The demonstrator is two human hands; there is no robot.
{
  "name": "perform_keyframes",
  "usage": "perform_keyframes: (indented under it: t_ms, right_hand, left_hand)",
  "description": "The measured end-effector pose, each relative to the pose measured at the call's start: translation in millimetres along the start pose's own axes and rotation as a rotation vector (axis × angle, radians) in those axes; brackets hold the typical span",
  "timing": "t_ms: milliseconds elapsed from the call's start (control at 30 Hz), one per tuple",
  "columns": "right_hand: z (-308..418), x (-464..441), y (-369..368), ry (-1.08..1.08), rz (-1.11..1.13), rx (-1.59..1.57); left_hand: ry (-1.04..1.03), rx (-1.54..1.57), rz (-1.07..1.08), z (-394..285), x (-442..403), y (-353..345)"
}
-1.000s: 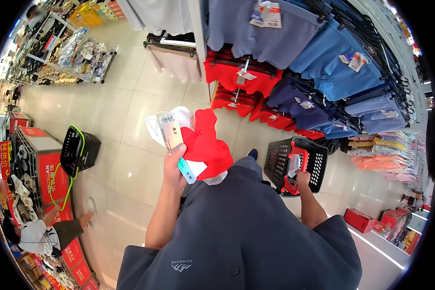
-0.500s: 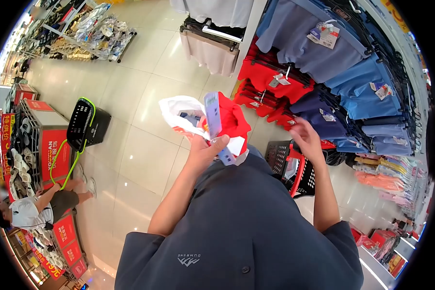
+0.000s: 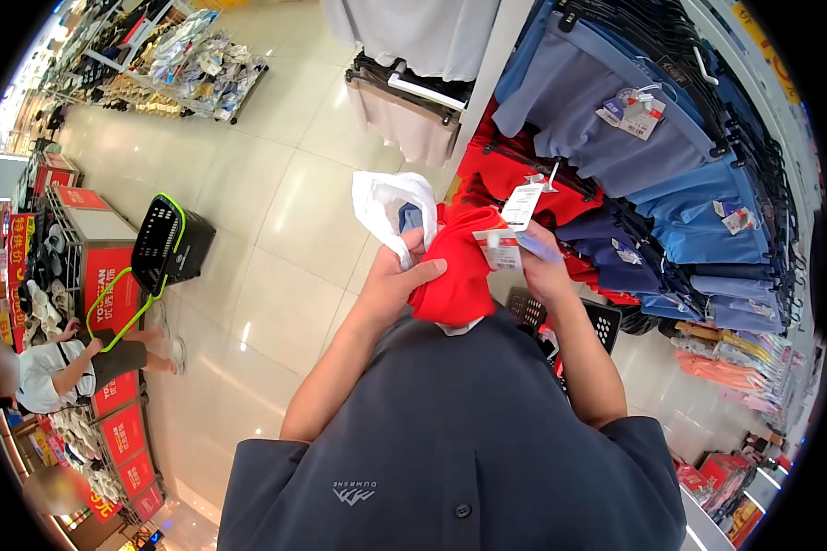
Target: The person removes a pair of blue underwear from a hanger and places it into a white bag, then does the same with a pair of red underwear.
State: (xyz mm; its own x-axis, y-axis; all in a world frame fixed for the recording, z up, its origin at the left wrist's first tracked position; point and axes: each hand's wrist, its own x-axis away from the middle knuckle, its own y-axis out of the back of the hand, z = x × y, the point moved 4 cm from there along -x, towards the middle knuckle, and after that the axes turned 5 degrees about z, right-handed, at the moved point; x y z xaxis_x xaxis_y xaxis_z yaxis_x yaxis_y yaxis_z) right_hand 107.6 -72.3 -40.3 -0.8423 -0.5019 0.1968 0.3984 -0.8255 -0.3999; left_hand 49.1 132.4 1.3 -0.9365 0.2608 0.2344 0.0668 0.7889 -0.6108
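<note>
My left hand (image 3: 397, 280) is closed on a bunched red garment (image 3: 458, 271), its thumb pressed on the cloth. The same hand holds a white pouch-like piece (image 3: 386, 207), with something blue-grey (image 3: 410, 217) showing inside its loop. White price tags (image 3: 522, 206) hang at the right side of the red cloth. My right hand (image 3: 549, 271) is beside them with curled fingers, closed on a pale purple tag (image 3: 539, 246) blurred by motion.
At the right, a wall rack (image 3: 620, 138) holds blue, red and navy garments on hangers. A black shopping basket (image 3: 602, 321) is below my right forearm. Leftward, a person (image 3: 55, 372) grips a black basket (image 3: 170, 243) by its green handle. Shoe stands (image 3: 110, 285) line the left aisle.
My right hand has moved left from the rack to the tags and closed. The red garment has turned, its white tags now showing. The white piece has shifted right with my left hand.
</note>
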Motion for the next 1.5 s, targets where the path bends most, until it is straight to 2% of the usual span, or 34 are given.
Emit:
perform_keyframes:
  t_ms: [167,233,267,300,367,433,467,533,567,600,633,667,700,767,833,900,1033,1133,1233,1300,1333,1367,1433,1500]
  right_hand:
    - [-1,5,51,-0.079,-0.096,-0.013]
    - [13,6,74,-0.142,-0.261,0.6]
    - [28,17,75,0.094,-0.451,0.625]
    - [52,27,64,0.213,-0.526,0.595]
    - [109,37,20,0.375,-0.328,1.019]
    - [128,22,-27,0.51,-0.056,1.144]
    - [123,15,-34,0.507,-0.083,1.148]
    - [102,2,-49,0.465,0.167,1.241]
    - [101,1,-51,0.463,0.146,1.245]
    - [96,-2,-51,0.332,0.165,1.271]
    - [92,-4,-51,0.199,0.189,1.294]
    - [92,-4,-55,0.19,0.183,1.295]
    - [94,-2,-59,0.176,0.122,1.258]
    - [87,3,-65,0.152,0.056,1.221]
    - [78,11,-61,0.209,-0.194,1.141]
    - [76,15,-71,0.205,-0.214,1.136]
    - [67,27,-93,0.203,-0.235,1.058]
    - [70,32,-98,0.276,-0.3,1.157]
    - [78,40,-103,0.253,-0.287,1.262]
    - [76,44,-100,0.349,-0.24,1.258]
    - [74,42,-98,0.463,-0.32,1.202]
    - [75,44,-90,0.473,-0.321,1.205]
    - [69,44,-72,0.211,-0.142,1.077]
    - [75,50,-63,0.199,-0.158,1.042]
  left_hand:
    - [0.196,0.033,0.126,6,-30,-2]
    - [0.186,0.07,0.177,5,-41,-4]
    - [0.2,0.066,0.178,4,-45,-5]
    - [0.208,0.017,0.177,2,-49,-6]
    - [0.234,-0.04,0.192,-1,-53,-9]
    - [0.284,-0.284,0.315,-3,-59,-15]
    - [0.301,-0.331,0.322,-4,-61,-17]
    - [0.251,-0.368,0.39,-2,-68,-10]
    - [0.189,-0.393,0.43,-5,-70,-7]
    - [0.194,-0.395,0.444,-10,-70,-7]
    - [0.269,-0.266,0.381,-13,-69,-5]
    - [0.348,-0.133,0.311,-14,-67,0]
    - [0.358,-0.126,0.313,-12,-66,8]
    - [0.245,0.231,0.296,-9,-67,31]
    - [0.264,0.22,0.311,-12,-63,37]
    - [0.209,0.032,0.333,-18,-57,28]
    - [0.192,-0.086,0.321,-19,-48,23]
    - [0.121,-0.121,0.307,-22,-41,25]
    - [0.098,-0.17,0.25,-25,-39,21]
    - [0.062,-0.189,0.247,-25,-39,18]
    - [0.039,-0.201,0.245,-25,-39,15]
    - [0.031,-0.205,0.249,-23,-39,10]
    - [-0.03,-0.223,0.261,-18,-39,-3]
    - [-0.044,-0.212,0.269,-11,-41,-15]
